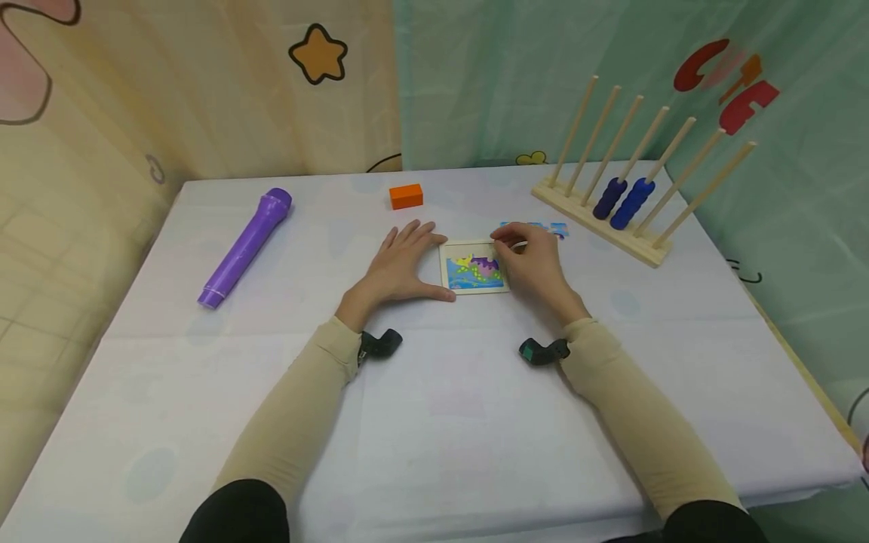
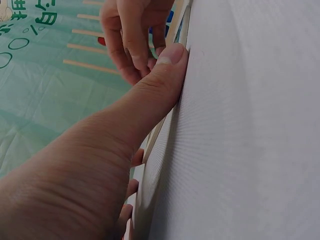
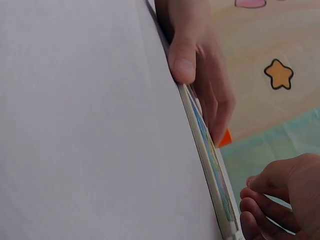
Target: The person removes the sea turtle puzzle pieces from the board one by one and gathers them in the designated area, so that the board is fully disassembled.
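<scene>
A small wooden-framed jigsaw puzzle lies flat, showing a yellow and purple cartoon picture on blue. My left hand rests at its left side, fingers spread and thumb out straight along the near left corner. At the upper right corner is my right hand, its fingers bent and thumb close to the index fingertip. Whether a puzzle piece sits between those fingertips is hidden. The right wrist view puts the curled right fingers just beside the puzzle's face. Beyond the right hand lie loose blue puzzle pieces, partly covered.
An orange block stands behind the left hand. To the left lies a purple microphone-shaped tube. At the back right stands a wooden peg rack with tall rods and dark blue beads. White cloth covers the table.
</scene>
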